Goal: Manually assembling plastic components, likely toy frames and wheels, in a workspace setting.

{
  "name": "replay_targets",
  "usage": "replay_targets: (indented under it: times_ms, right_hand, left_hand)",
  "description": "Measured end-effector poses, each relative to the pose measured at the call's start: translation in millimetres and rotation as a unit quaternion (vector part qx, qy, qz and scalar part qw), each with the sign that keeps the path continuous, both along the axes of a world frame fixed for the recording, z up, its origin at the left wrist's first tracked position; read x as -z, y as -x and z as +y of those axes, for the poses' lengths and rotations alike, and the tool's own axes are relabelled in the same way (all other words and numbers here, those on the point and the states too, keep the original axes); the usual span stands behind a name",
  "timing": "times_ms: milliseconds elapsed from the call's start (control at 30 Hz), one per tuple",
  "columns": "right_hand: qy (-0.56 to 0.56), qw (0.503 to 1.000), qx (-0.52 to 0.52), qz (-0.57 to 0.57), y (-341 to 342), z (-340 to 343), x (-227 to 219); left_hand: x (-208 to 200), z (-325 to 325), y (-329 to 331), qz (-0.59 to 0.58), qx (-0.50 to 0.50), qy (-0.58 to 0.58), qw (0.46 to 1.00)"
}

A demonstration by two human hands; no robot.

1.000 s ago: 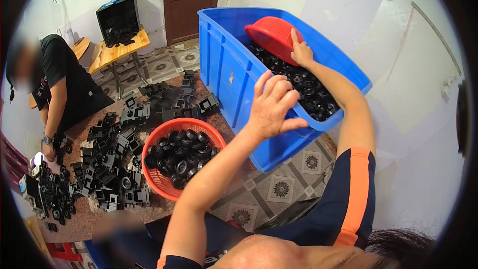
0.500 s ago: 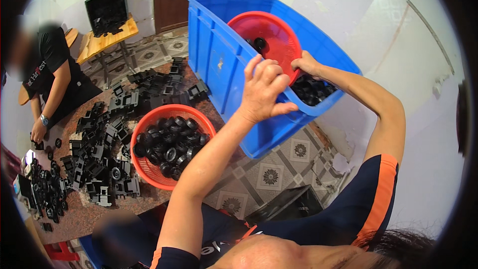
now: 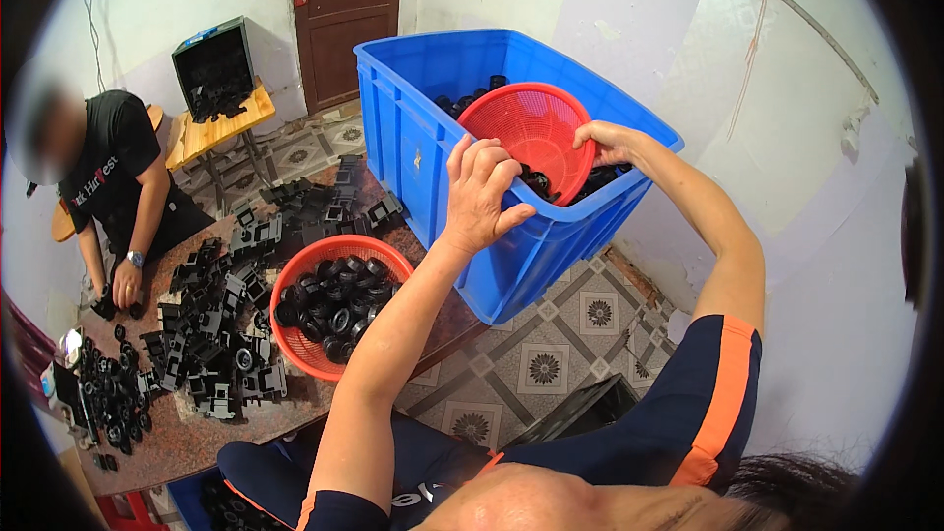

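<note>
My right hand (image 3: 608, 143) is closed on the rim of a red plastic basket (image 3: 536, 128), which is tipped inside a large blue bin (image 3: 408, 128). The visible inside of this basket is bare, with a few black round parts at its lower lip. Black round parts (image 3: 472, 100) also lie in the bin around it. At the bin's near rim is my left hand (image 3: 482, 192), its fingers loosely spread and the thumb apart, with nothing held; its palm side is hidden. A second red basket (image 3: 295, 339), full of black wheel-like parts (image 3: 339, 300), stands on the table.
Black bracket-like pieces (image 3: 216, 334) cover much of the speckled table (image 3: 187, 442), with small round parts (image 3: 113, 388) at its left. A co-worker (image 3: 118, 167) sits across there, a hand on a dark piece. Behind stands a small wooden table (image 3: 221, 128) bearing a dark crate (image 3: 211, 64).
The red basket in the bin has tipped further, and the black parts inside it are now mostly out. My right hand still grips its rim. The whole view has shifted slightly.
</note>
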State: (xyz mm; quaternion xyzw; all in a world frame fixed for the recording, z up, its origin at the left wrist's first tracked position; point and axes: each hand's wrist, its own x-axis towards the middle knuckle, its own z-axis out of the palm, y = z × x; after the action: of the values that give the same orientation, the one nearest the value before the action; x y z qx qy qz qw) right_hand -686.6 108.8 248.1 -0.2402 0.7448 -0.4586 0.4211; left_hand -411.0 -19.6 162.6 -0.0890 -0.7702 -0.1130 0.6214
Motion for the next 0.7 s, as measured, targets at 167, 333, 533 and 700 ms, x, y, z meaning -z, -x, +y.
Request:
replay_targets:
  times_ms: [167,333,533,700]
  right_hand:
    - [0.018,1.0,-0.014,-0.02,8,-7,2]
    - [0.083,0.995,0.007,-0.047,10,-1,-5]
    - [0.173,0.978,0.09,-0.073,21,18,-4]
    - [0.239,0.96,0.087,-0.115,23,20,-12]
  left_hand:
    - [-1,-1,0,-0.003,-0.003,-0.004,1.0]
    - [-5,1,-1,-0.004,-0.02,0.006,1.0]
    - [-2,4,-1,-0.023,-0.01,0.003,1.0]
    - [-3,5,-3,-0.025,0.001,0.004,1.0]
